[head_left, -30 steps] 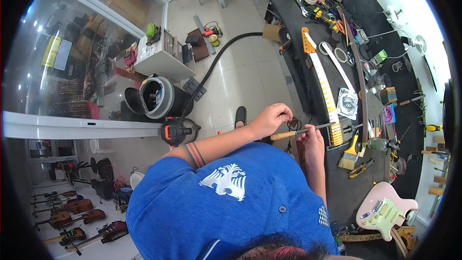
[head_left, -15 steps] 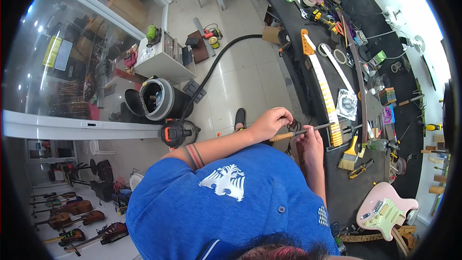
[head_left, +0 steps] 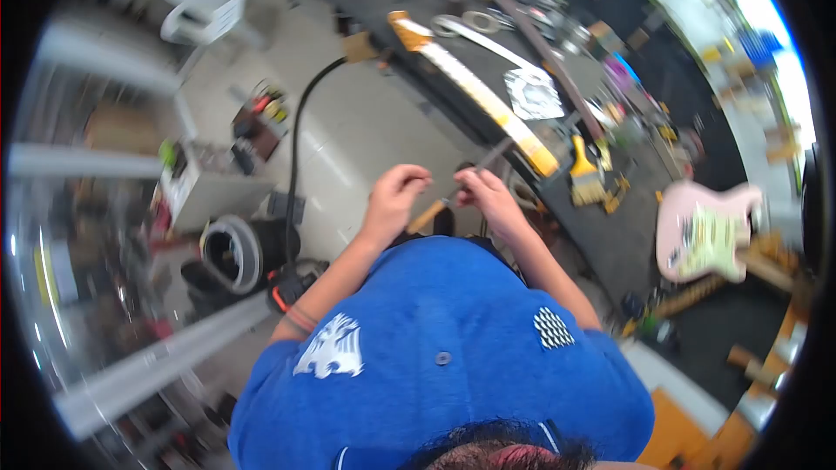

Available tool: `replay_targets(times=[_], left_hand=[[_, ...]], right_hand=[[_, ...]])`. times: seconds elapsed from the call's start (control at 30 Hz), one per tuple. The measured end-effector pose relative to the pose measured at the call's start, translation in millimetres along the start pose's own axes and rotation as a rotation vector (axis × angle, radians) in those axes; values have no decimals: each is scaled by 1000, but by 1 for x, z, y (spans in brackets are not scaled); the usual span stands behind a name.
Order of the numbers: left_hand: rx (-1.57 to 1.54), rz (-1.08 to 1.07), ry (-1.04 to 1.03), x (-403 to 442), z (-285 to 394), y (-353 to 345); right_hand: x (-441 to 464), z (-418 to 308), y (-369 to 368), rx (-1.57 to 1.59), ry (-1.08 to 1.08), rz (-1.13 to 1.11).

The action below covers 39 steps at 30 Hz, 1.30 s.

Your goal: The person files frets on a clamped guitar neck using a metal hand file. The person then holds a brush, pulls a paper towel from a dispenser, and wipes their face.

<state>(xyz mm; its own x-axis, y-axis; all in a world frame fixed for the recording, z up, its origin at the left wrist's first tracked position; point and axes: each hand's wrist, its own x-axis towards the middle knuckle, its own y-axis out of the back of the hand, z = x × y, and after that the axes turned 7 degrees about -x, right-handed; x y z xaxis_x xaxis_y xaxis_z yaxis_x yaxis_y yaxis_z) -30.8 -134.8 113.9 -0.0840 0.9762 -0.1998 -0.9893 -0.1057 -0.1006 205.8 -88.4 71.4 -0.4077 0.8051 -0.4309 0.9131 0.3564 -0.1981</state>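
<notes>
My left hand (head_left: 485, 191) grips a file-like tool by its dark metal shaft. The tool's wooden handle (head_left: 426, 217) points down and left, below the gap between my hands. My right hand (head_left: 398, 196) is closed, thumb and fingers pinched together above the handle; whatever it may hold is too small and blurred to tell. The tool's far end reaches the lower part of a guitar neck (head_left: 488, 103), which lies along the edge of the dark workbench (head_left: 601, 235).
On the bench are a yellow brush (head_left: 586, 176), a silvery packet (head_left: 533, 93), tape rolls and many tools. A pink guitar body (head_left: 707, 231) lies to the right. A black hose (head_left: 299, 139), a bin (head_left: 233, 252) and a white chair (head_left: 213, 24) stand left.
The whole view has turned and blurred, with the bench now running diagonally. My left hand keeps its hold on the tool, and my right hand stays pinched near the handle.
</notes>
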Motion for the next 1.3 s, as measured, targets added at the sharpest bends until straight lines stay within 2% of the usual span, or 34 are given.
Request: replay_targets(times=[0.17,0.3,0.4,0.5,0.63,1.03,1.3], left_hand=[[-21,-61,8,10,-16,10],[76,-122,18,13,-14,10],[0,-172,50,13,-2,-4],[16,-277,107,14,-10,-2],[-20,-272,217,5,3,-8],[13,-373,253,2,5,2],[-45,-389,257,-3,7,0]], right_hand=[[5,6,2,22,10,-49],[5,5,1,14,9,-51],[10,10,-1,37,21,-56],[10,1,-4,50,45,-94],[12,-1,-7,42,61,-132],[14,3,-8,-18,71,-169],[14,10,-7,66,46,-186]])
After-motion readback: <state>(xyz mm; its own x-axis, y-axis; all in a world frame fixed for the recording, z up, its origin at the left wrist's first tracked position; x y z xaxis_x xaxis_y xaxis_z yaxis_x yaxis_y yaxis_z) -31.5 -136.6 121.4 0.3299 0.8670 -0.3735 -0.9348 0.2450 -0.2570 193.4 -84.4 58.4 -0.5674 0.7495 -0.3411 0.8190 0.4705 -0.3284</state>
